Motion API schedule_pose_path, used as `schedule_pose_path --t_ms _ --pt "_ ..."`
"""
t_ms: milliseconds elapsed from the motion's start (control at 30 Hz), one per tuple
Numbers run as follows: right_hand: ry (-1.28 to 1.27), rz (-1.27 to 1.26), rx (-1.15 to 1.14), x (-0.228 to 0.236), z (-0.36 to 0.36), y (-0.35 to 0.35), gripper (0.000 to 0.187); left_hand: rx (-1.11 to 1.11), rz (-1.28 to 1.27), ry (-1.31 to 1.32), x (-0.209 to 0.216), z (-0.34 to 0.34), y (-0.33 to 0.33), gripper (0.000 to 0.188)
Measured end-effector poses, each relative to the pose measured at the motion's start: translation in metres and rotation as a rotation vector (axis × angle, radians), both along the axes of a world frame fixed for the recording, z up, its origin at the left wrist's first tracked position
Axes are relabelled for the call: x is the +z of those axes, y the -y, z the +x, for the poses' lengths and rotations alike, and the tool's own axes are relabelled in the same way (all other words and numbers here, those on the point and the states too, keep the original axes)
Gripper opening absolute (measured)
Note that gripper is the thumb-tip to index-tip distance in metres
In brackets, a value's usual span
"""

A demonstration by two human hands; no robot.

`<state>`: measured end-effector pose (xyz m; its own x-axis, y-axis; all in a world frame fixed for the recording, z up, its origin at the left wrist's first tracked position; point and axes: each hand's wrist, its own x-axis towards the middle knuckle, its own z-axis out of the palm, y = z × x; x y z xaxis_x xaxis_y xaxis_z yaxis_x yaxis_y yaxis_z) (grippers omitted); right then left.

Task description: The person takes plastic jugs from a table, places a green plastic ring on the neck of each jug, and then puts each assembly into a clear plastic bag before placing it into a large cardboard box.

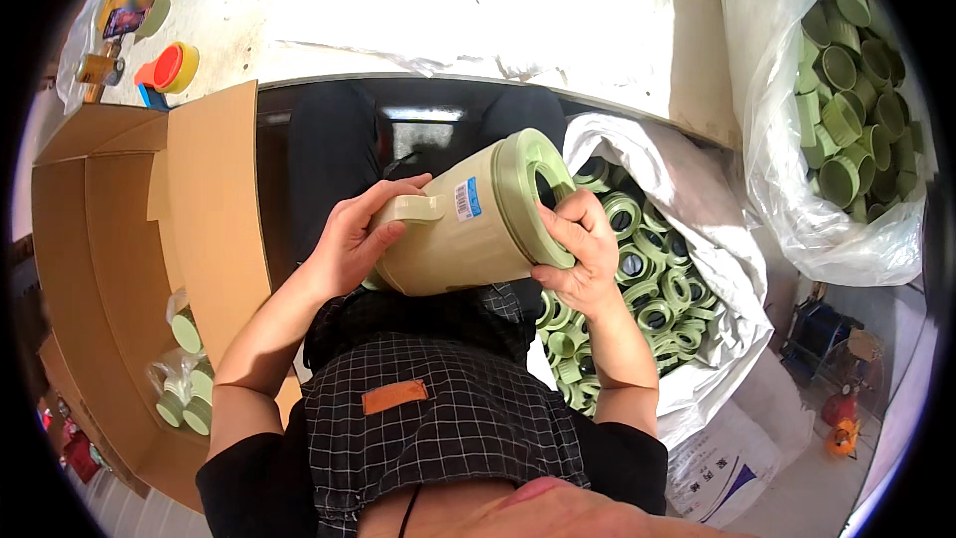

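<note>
A large beige insulated jug [438,254] lies tilted across my lap, its top end toward the upper right. It has a side handle [414,208] and a small blue-and-white barcode sticker [467,197]. Around its top sits a green ring-shaped collar [517,194] with a dark opening. My left hand [357,231] is closed about the handle and the jug's side. At the other end, my right hand [581,257] grips the green collar, thumb at the opening's edge. The far side of the jug hides some of my fingertips.
To my right stands a white sack [732,324] of green rings with black centres. Beyond it, a clear plastic bag [767,179] holds green cups. An open cardboard box [214,174] at left contains wrapped green-lidded items. A white-covered table [398,30] runs ahead, with red-and-yellow lids [176,68].
</note>
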<state>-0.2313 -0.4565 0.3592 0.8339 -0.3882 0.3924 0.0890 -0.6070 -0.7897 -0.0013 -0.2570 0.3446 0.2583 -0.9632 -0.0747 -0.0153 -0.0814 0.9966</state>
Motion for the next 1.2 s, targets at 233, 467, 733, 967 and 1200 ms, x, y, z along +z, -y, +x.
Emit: schedule_pose_path --t_ms 233,467,733,967,1200 --pt "-0.062 0.043 -0.027 0.014 -0.003 -0.015 0.061 0.085 0.002 0.183 0.008 -0.016 -0.012 0.032" --pt "-0.230 0.190 -0.112 0.024 0.023 -0.005 0.057 0.034 0.103 0.424 0.025 -0.029 -0.015 0.047" --pt "-0.462 0.705 0.045 0.015 0.047 0.077 0.074 0.033 -0.106 0.512 0.021 -0.034 -0.027 0.045" --pt "-0.566 0.572 0.140 0.005 0.072 0.071 0.079 -0.033 -0.031 0.566 0.025 -0.034 -0.023 0.049" --pt "-0.347 0.621 -0.004 0.014 0.065 0.080 0.073 -0.072 0.033 0.590 0.024 -0.040 -0.027 0.052"
